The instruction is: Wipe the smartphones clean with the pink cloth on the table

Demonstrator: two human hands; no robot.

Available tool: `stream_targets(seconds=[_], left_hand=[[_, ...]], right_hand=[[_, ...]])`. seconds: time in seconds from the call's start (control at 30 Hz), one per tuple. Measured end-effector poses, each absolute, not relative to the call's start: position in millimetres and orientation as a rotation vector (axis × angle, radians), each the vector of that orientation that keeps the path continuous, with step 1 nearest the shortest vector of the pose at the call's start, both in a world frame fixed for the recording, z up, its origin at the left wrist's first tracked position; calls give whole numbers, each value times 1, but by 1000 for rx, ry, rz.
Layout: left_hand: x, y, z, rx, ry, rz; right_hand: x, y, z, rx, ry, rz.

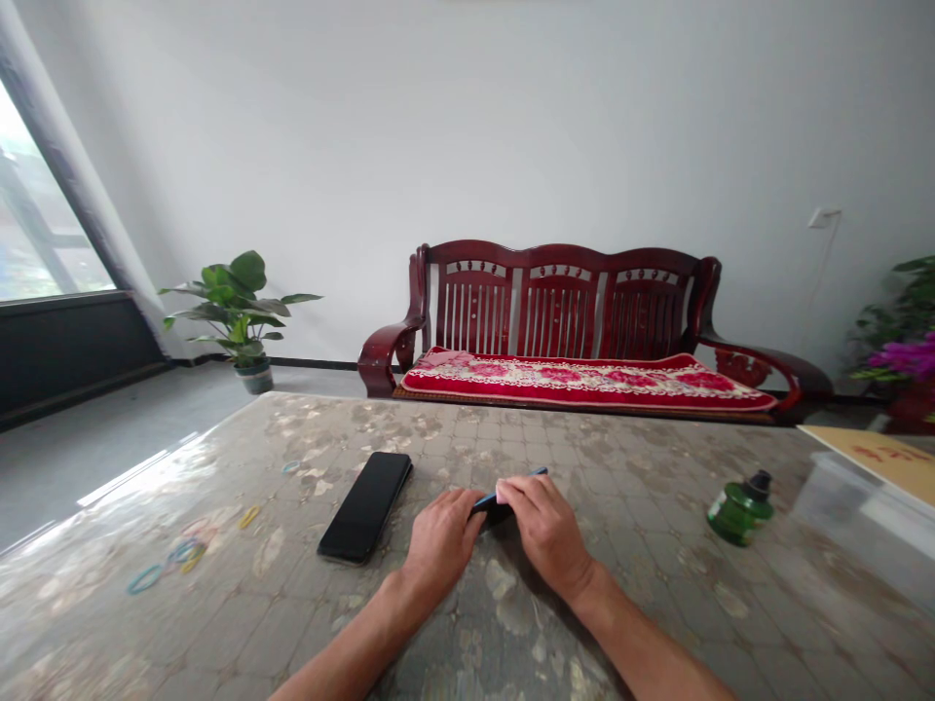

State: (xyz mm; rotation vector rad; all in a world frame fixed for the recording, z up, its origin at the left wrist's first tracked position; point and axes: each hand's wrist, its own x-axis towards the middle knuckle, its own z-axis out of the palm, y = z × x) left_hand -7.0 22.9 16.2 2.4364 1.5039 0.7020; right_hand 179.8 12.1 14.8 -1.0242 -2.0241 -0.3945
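Observation:
My left hand point(440, 537) and my right hand point(542, 524) meet over the middle of the patterned table point(657, 594). Both are closed on a thin blue pen-like stick point(520, 481), whose far tip points right and away past my right fingers. A small dark piece sits between the fingertips; I cannot make it out. A black phone point(366, 504) lies face up just left of my left hand.
A green bottle point(739, 509) with a black cap lies at the right. A clear plastic box point(862, 516) with a tan lid stands at the far right edge. Coloured rubber bands point(186, 553) are scattered at the left. A red wooden bench point(570, 336) and potted plants stand behind.

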Motion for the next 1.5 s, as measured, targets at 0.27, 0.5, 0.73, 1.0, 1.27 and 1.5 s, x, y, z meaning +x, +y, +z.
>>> stream_targets(seconds=[0.27,0.5,0.73,1.0,1.27,1.5], left_hand=[[-9,24,21,2433,1500,662],[-7,23,23,2459,1509,630],[-8,24,31,2479,1552,514],[13,26,48,2575,1629,141],[68,43,57,2669,1592,63],[81,53,61,2672,1632,89]], right_hand=[[206,26,16,-1122,-1971,-463],[207,24,10,-1106,-1954,-466],[209,31,7,-1154,-1886,-333],[232,53,-23,-1368,-1442,146],[223,48,-19,-1362,-1395,220],[218,45,-19,-1315,-1385,288]])
